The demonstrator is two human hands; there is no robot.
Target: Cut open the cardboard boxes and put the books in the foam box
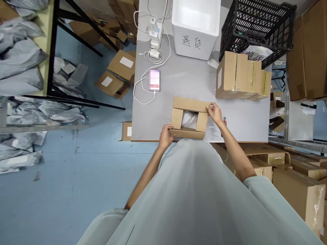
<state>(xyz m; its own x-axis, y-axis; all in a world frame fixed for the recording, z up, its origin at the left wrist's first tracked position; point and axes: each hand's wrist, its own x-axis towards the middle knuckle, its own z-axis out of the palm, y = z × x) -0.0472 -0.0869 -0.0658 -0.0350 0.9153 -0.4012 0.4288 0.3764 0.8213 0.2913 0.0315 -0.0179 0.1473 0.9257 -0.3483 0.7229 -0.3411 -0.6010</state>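
Note:
A small brown cardboard box rests at the table's near edge, its flaps partly folded in around a central gap. Through that gap shows a pale wrapped item. My left hand grips the near left corner of the box, fingers closed on the front flap. At the far right corner, my right hand pinches the end of the back flap between thumb and fingers. Just right of the box, a small red and black object lies partly hidden by my right forearm.
On the grey table are a charging phone, a power strip, a white foam bin, a black crate and a row of cartons. Grey parcels fill shelves at left; boxes are stacked at right.

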